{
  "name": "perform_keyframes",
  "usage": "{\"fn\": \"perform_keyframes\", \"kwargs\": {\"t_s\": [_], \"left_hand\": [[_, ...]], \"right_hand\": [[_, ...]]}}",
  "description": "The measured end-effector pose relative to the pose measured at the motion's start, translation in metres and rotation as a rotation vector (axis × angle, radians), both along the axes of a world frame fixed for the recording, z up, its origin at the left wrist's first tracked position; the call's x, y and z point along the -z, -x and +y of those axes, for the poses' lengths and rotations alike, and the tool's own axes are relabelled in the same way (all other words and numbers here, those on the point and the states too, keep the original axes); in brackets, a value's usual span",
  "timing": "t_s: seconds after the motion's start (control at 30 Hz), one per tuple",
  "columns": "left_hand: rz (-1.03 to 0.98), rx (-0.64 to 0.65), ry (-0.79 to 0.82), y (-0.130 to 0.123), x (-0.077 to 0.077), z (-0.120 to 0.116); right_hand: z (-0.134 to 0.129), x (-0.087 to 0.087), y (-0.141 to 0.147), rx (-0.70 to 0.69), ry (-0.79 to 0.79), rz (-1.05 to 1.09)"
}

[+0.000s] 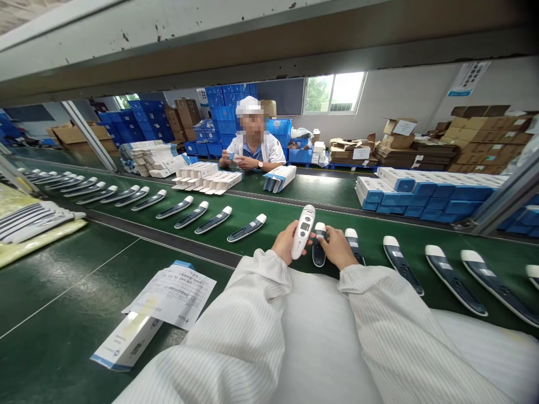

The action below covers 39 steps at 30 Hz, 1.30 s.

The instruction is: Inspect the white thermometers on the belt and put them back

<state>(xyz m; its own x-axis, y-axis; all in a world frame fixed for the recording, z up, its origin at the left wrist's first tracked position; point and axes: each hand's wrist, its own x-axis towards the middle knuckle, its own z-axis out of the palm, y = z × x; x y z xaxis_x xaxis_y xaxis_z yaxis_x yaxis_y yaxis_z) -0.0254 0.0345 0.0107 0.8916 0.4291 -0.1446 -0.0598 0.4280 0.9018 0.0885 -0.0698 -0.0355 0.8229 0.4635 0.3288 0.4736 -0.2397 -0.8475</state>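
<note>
Thermometer (303, 233) rises tilted from the left hand (285, 243), fingers wrapped around its body, while the right hand (337, 248) curls partly open at the white tip of a dark-backed thermometer (319, 257) on the green belt (274, 223); its grip is unclear. Five more thermometers (455, 280) stretch rightward.

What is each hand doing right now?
Left hand: closed, holding a white handheld device.
Right hand: at a dark, white-tipped device; whether it grips it cannot be told.
</note>
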Motion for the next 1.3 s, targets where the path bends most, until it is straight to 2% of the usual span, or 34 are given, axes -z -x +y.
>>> {"fn": "perform_keyframes", "kwargs": {"t_s": [0.07,0.2,0.27,0.3,0.37,0.43,0.47,0.5,0.53,0.63,0.77,0.8,0.93,0.97,1.07,1.17,1.23,1.3], "left_hand": [[-0.011,-0.061,-0.003,-0.003,0.003,-0.003],[-0.092,-0.094,-0.063,-0.007,0.006,-0.004],[-0.064,-0.083,-0.155,-0.006,0.005,0.0],[-0.028,-0.086,-0.253,-0.005,0.004,0.004],[0.079,-0.146,-0.588,0.0,0.0,0.014],[0.244,-0.308,-0.994,0.007,-0.004,0.027],[0.348,-0.392,-1.135,0.012,-0.005,0.034],[0.448,-0.449,-1.205,0.016,-0.006,0.041],[0.53,-0.475,-1.209,0.019,-0.006,0.048],[0.59,-0.419,-1.066,0.023,-0.005,0.061],[0.43,-0.28,-0.922,0.012,-0.003,0.054],[0.366,-0.236,-0.829,0.008,-0.003,0.049],[0.049,-0.061,-0.238,0.001,-0.003,0.025],[0.005,-0.026,-0.136,0.001,-0.003,0.019],[-0.025,0.043,-0.047,0.003,-0.005,0.007],[-0.032,0.019,-0.015,0.002,-0.007,-0.003],[-0.015,-0.042,0.003,0.0,-0.006,-0.009],[-0.028,-0.087,0.012,-0.002,-0.004,-0.013]], "right_hand": [[-0.002,-0.013,0.01,-0.016,-0.058,0.09],[-0.003,-0.033,0.029,-0.375,-0.257,0.403],[-0.003,-0.035,0.033,-0.443,-0.314,0.476],[-0.003,-0.035,0.033,-0.451,-0.335,0.498],[-0.003,-0.033,0.031,-0.455,-0.359,0.528],[-0.004,-0.031,0.029,-0.449,-0.359,0.545],[-0.004,-0.03,0.028,-0.445,-0.356,0.55],[-0.004,-0.029,0.028,-0.442,-0.353,0.552],[-0.004,-0.029,0.027,-0.441,-0.351,0.55],[-0.002,-0.025,0.027,-0.434,-0.33,0.516],[0.003,-0.016,0.024,-0.368,-0.244,0.418],[0.005,-0.013,0.022,-0.339,-0.205,0.378],[0.008,-0.002,0.014,-0.186,0.057,0.14],[0.008,0.0,0.012,-0.156,0.117,0.09],[0.006,0.002,0.007,-0.112,0.207,0.023],[0.002,-0.005,0.007,-0.041,0.215,-0.022],[-0.001,-0.014,0.012,0.035,0.159,-0.031],[-0.003,-0.025,0.02,-0.014,0.02,0.069]]}}
